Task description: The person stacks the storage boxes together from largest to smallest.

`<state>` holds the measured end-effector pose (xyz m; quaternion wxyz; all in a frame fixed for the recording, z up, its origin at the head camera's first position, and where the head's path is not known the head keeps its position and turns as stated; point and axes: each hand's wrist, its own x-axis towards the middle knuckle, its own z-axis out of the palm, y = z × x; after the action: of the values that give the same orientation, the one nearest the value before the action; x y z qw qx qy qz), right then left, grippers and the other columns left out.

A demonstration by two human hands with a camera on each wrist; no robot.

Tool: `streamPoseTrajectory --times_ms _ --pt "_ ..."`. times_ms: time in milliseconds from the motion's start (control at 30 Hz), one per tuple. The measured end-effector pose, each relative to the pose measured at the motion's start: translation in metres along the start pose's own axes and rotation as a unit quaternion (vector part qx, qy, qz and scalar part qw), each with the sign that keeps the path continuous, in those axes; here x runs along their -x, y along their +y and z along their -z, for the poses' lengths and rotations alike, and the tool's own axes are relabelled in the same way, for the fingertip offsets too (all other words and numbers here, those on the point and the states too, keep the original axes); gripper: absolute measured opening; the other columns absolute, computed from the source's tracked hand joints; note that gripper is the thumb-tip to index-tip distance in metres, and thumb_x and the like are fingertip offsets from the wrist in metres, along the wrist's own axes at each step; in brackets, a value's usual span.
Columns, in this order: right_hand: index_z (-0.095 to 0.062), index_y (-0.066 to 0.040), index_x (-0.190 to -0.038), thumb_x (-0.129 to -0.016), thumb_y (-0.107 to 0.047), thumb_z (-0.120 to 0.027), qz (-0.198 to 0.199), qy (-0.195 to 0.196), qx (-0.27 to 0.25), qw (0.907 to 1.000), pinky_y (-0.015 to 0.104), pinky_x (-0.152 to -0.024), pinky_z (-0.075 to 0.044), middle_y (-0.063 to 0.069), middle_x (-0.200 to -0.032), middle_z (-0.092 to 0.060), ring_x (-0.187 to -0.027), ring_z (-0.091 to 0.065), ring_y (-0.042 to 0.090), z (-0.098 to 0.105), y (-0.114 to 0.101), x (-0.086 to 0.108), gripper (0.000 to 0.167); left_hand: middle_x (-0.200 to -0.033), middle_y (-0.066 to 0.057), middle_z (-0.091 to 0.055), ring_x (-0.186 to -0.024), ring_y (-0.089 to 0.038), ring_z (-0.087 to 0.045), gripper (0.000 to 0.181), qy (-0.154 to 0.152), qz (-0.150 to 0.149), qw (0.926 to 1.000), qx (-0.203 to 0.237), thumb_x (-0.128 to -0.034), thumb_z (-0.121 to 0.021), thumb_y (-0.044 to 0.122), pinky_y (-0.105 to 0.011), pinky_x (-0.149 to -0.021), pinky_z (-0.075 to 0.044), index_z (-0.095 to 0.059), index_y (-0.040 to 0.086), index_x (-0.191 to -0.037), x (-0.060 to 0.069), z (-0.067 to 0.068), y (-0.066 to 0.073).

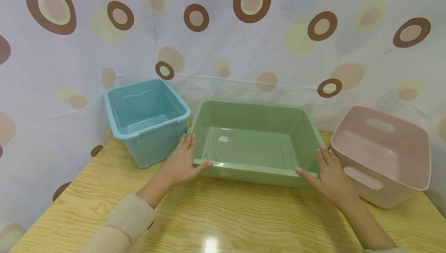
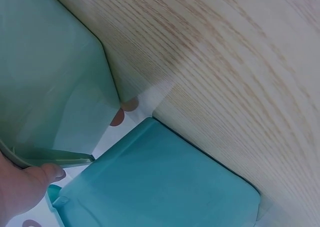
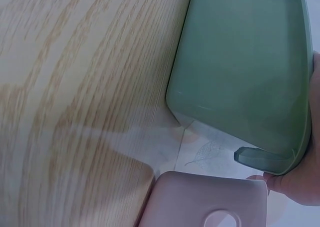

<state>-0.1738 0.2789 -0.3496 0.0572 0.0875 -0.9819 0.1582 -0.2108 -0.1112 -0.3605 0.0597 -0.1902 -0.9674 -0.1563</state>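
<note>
A wide green tub (image 1: 258, 169) stands on the table between a blue bin and a pink basket. My left hand (image 1: 181, 164) rests at its near left corner, thumb lying along the front rim and straight fingers on the left side. At the near right corner, my right hand (image 1: 329, 175) touches the rim in the same way, thumb on the front edge and fingers stretched along the right side. The left wrist view shows fingertips (image 2: 52, 173) by the rim of the green tub (image 2: 55, 77). In the right wrist view, the hand (image 3: 305, 177) lies against the tub's edge.
A blue square bin (image 1: 156, 144) stands close on the left. On the right is a pink basket (image 1: 383, 193) with oval handle holes, very near my right hand. All sit on a wooden table (image 1: 223, 214) against a patterned white cloth (image 1: 216, 43).
</note>
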Motion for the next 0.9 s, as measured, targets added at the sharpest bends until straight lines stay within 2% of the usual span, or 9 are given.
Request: streamPoseTrajectory --times_ms 900 --pt "-0.012 0.018 -0.14 -0.09 -0.057 -0.046 -0.005 -0.002 0.001 1.0 0.066 -0.106 -0.011 0.04 -0.146 -0.008 -0.136 -0.004 0.054 0.0004 -0.0013 0.0074 0.096 -0.152 -0.026 -0.01 -0.142 -0.039 -0.009 0.097 0.006 -0.003 1.0 0.0 -0.0859 -0.046 0.062 -0.046 -0.114 -0.021 -0.016 -0.011 -0.143 0.0062 0.0007 0.0029"
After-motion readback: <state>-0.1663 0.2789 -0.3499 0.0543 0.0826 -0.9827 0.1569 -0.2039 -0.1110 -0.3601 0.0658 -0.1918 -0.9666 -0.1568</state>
